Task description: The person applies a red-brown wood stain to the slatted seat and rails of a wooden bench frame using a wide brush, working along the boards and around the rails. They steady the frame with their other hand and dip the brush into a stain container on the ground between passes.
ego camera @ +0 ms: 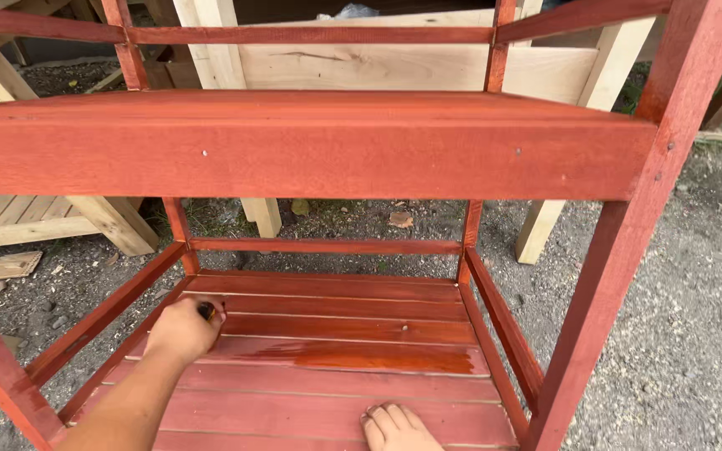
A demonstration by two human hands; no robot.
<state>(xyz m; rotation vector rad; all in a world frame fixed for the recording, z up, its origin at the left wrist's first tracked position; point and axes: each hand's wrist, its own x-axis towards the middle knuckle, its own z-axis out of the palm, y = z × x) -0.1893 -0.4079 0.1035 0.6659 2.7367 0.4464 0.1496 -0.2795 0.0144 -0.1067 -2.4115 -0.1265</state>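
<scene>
hands: left (181, 330) grips brush (207, 311) | right (399, 428) flat, empty | slat (353, 355) wet, glossy red

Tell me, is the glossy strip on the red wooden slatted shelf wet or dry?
Wet: the glossy strip shines darker than the matte slats beside it.

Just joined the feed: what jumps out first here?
A red-stained wooden shelf frame fills the view, standing on gravel ground. On its lower slats, a glossy wet streak runs right from the left hand, which grips a brush handle. The right hand rests flat on the nearest slat.
</scene>
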